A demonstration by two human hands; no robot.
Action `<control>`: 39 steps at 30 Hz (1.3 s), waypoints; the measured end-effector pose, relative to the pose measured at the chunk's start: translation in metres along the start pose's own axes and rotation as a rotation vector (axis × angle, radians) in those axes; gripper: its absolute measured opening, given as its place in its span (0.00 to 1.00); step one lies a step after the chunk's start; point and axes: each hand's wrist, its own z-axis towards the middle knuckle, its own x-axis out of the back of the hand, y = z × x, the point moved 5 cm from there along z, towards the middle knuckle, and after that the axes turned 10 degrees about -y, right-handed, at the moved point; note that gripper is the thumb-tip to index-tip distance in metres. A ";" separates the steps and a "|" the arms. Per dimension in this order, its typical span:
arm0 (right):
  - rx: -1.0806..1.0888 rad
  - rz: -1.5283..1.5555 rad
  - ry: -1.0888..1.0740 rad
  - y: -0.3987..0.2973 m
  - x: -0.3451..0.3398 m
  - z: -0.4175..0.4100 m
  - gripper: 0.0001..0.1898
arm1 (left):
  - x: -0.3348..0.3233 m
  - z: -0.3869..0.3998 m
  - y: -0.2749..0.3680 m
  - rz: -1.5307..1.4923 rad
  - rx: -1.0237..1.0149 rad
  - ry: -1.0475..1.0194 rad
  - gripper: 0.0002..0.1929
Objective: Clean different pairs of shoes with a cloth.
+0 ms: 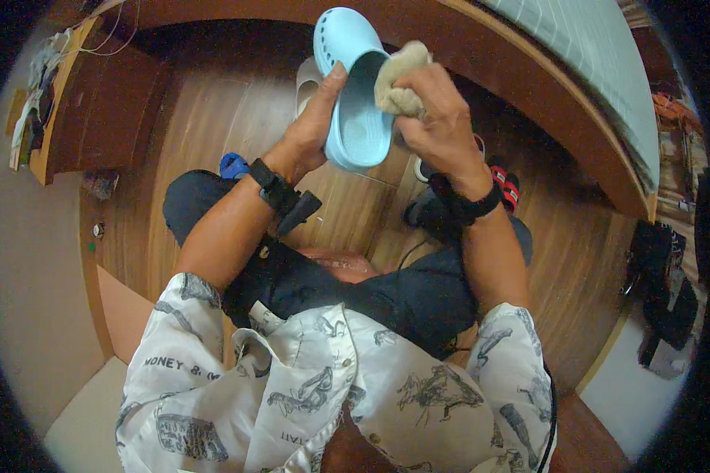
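My left hand [315, 127] grips a light blue foam clog [364, 124] by its left side, thumb near the rim by the vent holes. The clog's toe points away from me and its opening faces up toward the camera. In my right hand [441, 118] is a bunched beige cloth [403, 80], held at the right edge of the clog's opening. Whether the cloth touches the rim cannot be made out. Partly behind the blue clog, a greyish-beige shoe [309, 83] rests lower down near the floor.
Wood-look flooring [207, 124] lies below. A blue slipper [233, 166] is by my left knee, and red-and-black slides [506, 186] are by my right. A wooden bed frame [544, 77] curves across the far side. A reddish stool [340, 264] shows between my legs.
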 end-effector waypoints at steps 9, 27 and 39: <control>-0.360 0.400 -0.102 0.017 -0.002 -0.002 0.15 | 0.002 -0.005 0.004 -0.043 -0.014 0.026 0.34; 0.022 0.264 -0.387 -0.038 -0.039 -0.008 0.15 | 0.035 0.003 -0.008 0.037 -0.140 0.178 0.36; -0.082 0.078 -0.165 0.012 -0.008 -0.003 0.14 | 0.018 -0.004 0.007 -0.388 -0.136 0.042 0.36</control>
